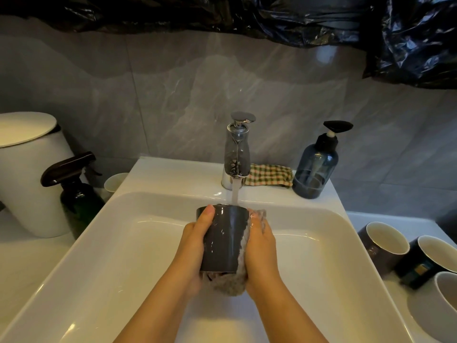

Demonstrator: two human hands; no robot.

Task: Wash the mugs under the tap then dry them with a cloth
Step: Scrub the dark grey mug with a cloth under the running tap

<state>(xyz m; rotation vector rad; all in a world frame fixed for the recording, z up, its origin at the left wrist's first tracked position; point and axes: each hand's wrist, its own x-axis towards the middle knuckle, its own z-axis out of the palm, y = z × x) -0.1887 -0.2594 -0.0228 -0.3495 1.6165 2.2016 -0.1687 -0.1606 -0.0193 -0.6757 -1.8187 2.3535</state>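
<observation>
While water runs from the tap, the work sits inside the wide white sink [148, 174], which fills most of the view. To its left stands a white bin [29, 174] with a dark spray bottle [79, 194] just beside it. On the counter at the right, three mugs [383, 246] crowd together, touching one another; I cannot tell whether they are washed yet. A blue soap bottle [315, 169] stands on the back ledge, right of the tap [236, 154].

Over the middle of the basin, the dark mug [222, 241] is held mouth up under the stream. The left hand [195, 238] wraps round its left side, thumb up near the rim. The right hand [262, 246] curls round a sponge [237, 280] and presses it against the mug's right side and under its base. A checked cloth [269, 175] lies on the ledge between tap and soap bottle. The water [235, 194] lands at the mug's far rim.

The main risk, I judge, is a slip. The mug looks wet and glossy, only one hand truly grips it, and a sideways push from the sponge could pop it loose onto the hard basin and chip it. Water striking the rim could also splash back onto the ledge and soak the cloth, leaving it poor for drying. Reaching with wet fingers for the crowded mugs could knock them together.
</observation>
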